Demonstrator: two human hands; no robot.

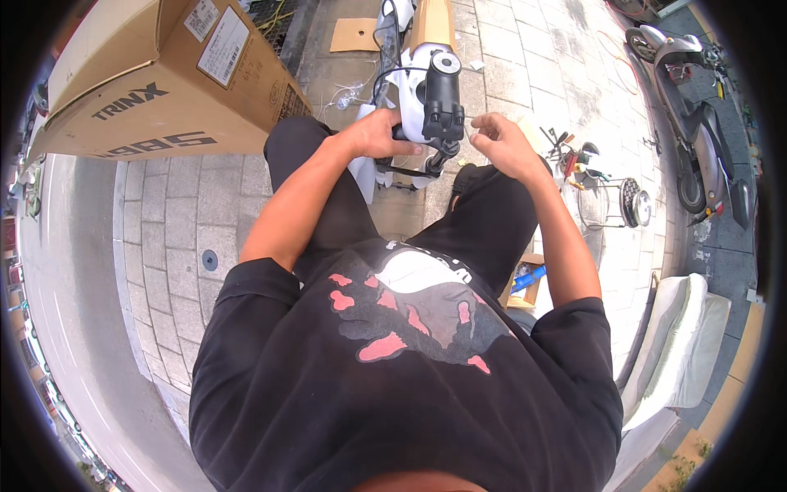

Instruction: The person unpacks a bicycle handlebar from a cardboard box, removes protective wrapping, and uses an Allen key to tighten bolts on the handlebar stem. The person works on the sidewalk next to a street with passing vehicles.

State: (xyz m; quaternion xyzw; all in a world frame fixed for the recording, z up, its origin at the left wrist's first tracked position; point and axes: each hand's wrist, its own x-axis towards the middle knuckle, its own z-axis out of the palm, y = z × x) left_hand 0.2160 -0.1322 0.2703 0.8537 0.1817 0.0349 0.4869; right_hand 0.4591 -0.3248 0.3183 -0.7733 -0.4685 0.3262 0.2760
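- Left hand [379,135] is closed around the lower part of a black stem [443,102] on a white bicycle frame [407,82]; fingers are wrapped at the base, thumb on top.
- Right hand [496,141] is held just right of the stem, fingertips pinched together on something thin; what is pinched is too small to be made out.
- Stem and frame are seen in front of the person's knees, between both hands, upper centre of view; part of the frame is wrapped in brown cardboard [432,23].
- Thin cables [385,49] are seen running beside the frame.
- Large cardboard box [164,78] is lying on the paved ground [164,238], well left of the hands.
- Scattered tools [574,156] and a wire basket [611,203] are seen on the paving right of the right hand.
- Parked scooter [693,115] is at far right.
- Black trousers and a black shirt with red print are worn.
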